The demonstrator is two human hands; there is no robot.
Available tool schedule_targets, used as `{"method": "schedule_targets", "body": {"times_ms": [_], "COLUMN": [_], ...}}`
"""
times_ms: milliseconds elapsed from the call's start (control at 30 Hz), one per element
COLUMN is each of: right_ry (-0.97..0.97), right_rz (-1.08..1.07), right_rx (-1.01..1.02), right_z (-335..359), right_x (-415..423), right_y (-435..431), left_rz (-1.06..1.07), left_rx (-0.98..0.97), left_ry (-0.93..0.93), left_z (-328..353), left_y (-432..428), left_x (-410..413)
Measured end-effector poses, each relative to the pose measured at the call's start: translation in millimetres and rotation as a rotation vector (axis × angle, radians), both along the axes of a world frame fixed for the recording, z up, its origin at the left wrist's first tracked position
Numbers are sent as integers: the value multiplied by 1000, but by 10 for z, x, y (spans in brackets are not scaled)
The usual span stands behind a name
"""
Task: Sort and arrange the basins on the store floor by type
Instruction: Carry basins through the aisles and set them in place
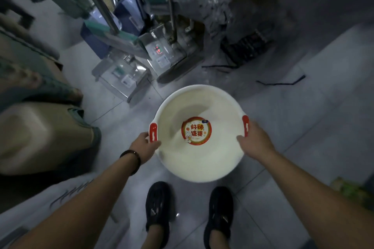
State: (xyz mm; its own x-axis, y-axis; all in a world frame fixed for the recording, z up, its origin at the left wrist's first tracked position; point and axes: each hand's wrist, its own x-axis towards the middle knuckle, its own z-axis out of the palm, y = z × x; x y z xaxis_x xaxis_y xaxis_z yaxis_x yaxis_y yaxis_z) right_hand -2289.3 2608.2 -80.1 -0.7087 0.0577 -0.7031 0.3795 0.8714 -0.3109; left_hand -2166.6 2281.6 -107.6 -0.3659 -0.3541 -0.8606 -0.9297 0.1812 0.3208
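A round white basin (200, 159) with two red handles and a round red sticker in its bottom hangs in front of me above the tiled floor. My left hand (144, 144) grips its left red handle, thumb over the rim. My right hand (253, 140) grips the rim at its right red handle. The basin holds nothing. My two black shoes stand just below it.
Dustpans and mop sets (129, 54) in clear wrapping lean on the floor ahead. Beige and green stacked goods (40, 127) crowd the left. A black crate (245, 47) and loose black straps (281, 82) lie ahead right. A green thing (352, 190) sits at right.
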Motion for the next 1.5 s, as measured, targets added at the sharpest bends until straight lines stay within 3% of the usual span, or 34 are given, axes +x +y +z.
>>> {"method": "schedule_targets", "body": {"times_ms": [67, 367, 567, 800, 1067, 1167, 1500], "right_ry": [37, 31, 207, 274, 240, 319, 286], "right_rz": [108, 554, 828, 1252, 1573, 1730, 2048], "right_rx": [-35, -182, -318, -473, -676, -686, -661], "right_z": [452, 2859, 4196, 5550, 6551, 6786, 6976], "right_x": [82, 732, 1361, 2604, 4691, 5599, 8107], "right_y": [-185, -1258, -2070, -3186, -4105, -4353, -5320], "left_rz": [-134, -259, -72, 151, 476, 580, 790], "left_rx": [-60, -285, -439, -651, -895, -870, -817], "left_ry": [-8, 211, 343, 270, 139, 101, 74], "left_z": [361, 2873, 4728, 6379, 7228, 7274, 7192], "left_y": [-65, -539, -849, -1181, -1054, -1055, -1560], "left_x": [65, 614, 1505, 3553, 6208, 7130, 9420]}}
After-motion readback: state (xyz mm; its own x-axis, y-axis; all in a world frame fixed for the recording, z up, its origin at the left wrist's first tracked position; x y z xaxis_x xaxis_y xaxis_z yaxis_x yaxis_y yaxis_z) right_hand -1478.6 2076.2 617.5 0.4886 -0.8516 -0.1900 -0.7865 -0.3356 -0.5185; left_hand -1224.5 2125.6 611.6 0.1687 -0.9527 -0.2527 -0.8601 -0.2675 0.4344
